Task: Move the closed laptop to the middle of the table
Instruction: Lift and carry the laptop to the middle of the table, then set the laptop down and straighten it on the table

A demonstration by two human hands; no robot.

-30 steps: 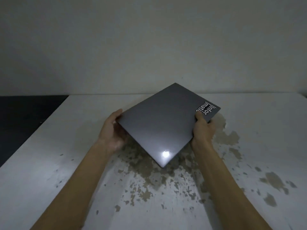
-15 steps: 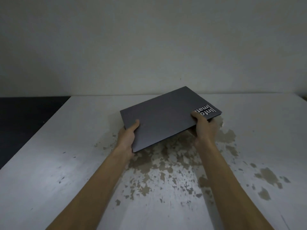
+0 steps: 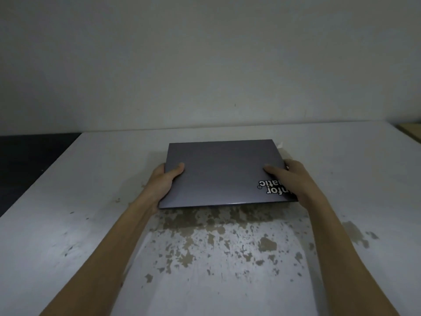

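The closed grey laptop (image 3: pixel 222 172) lies nearly flat and square to me, low over the middle of the white table (image 3: pixel 68 224); whether it touches the table I cannot tell. White upside-down lettering marks its near right corner. My left hand (image 3: pixel 165 182) grips its left edge, thumb on the lid. My right hand (image 3: pixel 293 179) grips the right edge, thumb on the lid, partly covering the lettering.
The tabletop has many brown patches of chipped paint (image 3: pixel 216 236) in front of the laptop. A plain wall (image 3: pixel 205 65) stands behind the table's far edge. A dark floor area (image 3: pixel 27 160) lies past the left edge. A tan surface (image 3: pixel 412 131) shows at far right.
The laptop has turned from a diagonal, tilted pose to square and almost flat, and moved lower and farther from me. Both hands kept their hold on its sides.
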